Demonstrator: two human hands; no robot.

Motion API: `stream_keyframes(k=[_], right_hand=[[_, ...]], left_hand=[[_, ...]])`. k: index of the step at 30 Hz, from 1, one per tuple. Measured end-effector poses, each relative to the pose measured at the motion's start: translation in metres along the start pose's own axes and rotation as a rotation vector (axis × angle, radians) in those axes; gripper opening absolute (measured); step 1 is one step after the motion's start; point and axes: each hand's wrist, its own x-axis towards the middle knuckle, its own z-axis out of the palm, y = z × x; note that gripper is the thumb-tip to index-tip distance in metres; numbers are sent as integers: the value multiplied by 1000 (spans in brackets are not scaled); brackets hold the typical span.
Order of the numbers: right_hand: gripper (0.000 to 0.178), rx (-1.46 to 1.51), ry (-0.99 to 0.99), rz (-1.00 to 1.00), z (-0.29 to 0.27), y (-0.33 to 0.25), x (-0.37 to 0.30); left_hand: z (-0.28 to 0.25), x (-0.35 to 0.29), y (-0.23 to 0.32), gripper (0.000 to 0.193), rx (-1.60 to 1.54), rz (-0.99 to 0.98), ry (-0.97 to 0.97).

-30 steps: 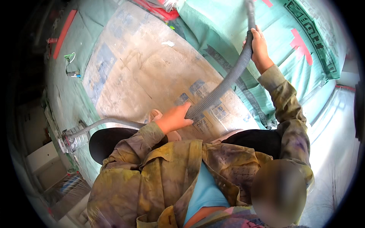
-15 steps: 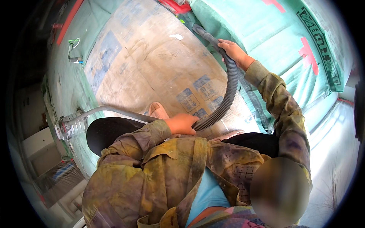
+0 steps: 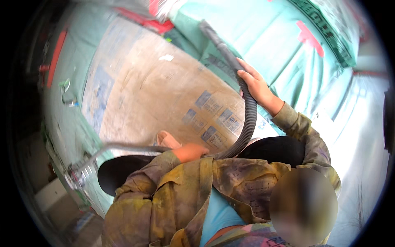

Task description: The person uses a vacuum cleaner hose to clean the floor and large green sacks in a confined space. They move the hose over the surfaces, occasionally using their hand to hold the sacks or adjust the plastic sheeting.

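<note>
Grey hose (image 3: 251,111) is clamped by R hand (image 3: 255,84) fingers behind nozzle (image 3: 217,40), prob. for aim, over green sheeting (image 3: 263,37); bend prob. steadied by L hand (image 3: 191,152), finger closure can't be told.

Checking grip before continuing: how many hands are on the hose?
2: the right hand grips the hose near its free end; the left hand, partly hidden, holds it lower. No others show.
</note>
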Motion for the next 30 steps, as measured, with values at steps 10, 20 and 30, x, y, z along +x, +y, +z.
stream_keyframes(k=[10,20,30], right_hand=[[57,401,324,-92,-50,27,-32],[53,608,603,-398,-129,-17,54],[56,623,691,-447,-109,16,-50]], left_hand=[[-30,4,14,29,64,-86,-106],[-84,18,5,46,-276,-151,675],[-70,28,-6,40,43,-217,370]])
